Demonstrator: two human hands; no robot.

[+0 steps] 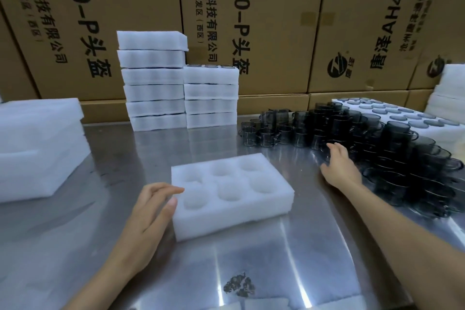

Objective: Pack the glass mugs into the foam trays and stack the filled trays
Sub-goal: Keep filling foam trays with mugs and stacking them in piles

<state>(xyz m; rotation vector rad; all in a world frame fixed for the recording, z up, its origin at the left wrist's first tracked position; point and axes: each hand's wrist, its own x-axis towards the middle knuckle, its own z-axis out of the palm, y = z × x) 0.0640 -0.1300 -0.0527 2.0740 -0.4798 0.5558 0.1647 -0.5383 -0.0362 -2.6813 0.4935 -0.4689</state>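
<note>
Your left hand (151,209) rests straight, close-set fingers against the left edge of the white six-pocket foam tray (232,196) on the steel table (251,272); its pockets hold nothing. Behind stand two stacks of filled white foam trays (180,83). Your right hand (338,166) reaches the dark smoked-glass mugs (377,143); its fingertips are hidden among them, so its grip is unclear.

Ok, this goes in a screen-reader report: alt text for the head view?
An empty six-hole foam tray lies on a steel table, the left hand touching its edge, the right hand reaching dark glass mugs. Two stacks of trays stand before cardboard boxes.
</note>
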